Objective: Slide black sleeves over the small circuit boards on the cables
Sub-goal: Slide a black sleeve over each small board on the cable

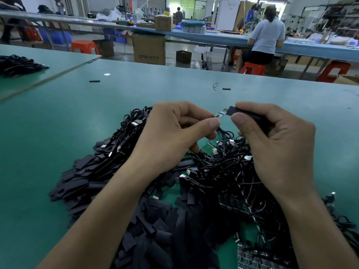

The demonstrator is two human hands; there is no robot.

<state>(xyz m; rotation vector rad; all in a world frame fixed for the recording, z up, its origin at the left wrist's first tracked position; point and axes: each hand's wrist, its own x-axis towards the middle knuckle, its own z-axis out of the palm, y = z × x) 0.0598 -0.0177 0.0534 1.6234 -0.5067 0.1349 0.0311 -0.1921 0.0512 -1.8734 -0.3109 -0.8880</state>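
Note:
My left hand [174, 131] pinches a small circuit board [220, 114] on a thin black cable, its free end pointing right. My right hand [272, 136] pinches a flat black sleeve [236, 111] between thumb and forefinger, its open mouth right at the board's tip. Both hands hover above the green table [58, 133]. Below them lies a tangle of black cables with USB plugs [223, 167]. A heap of loose black sleeves [151, 220] spreads at the front left.
Green panels of circuit boards [233, 205] lie under the cables at the right. Two stray sleeves [94, 81] [226, 88] rest farther back on the table. Another cable bundle [17, 65] sits at far left. A seated person [266, 37] works at the bench behind.

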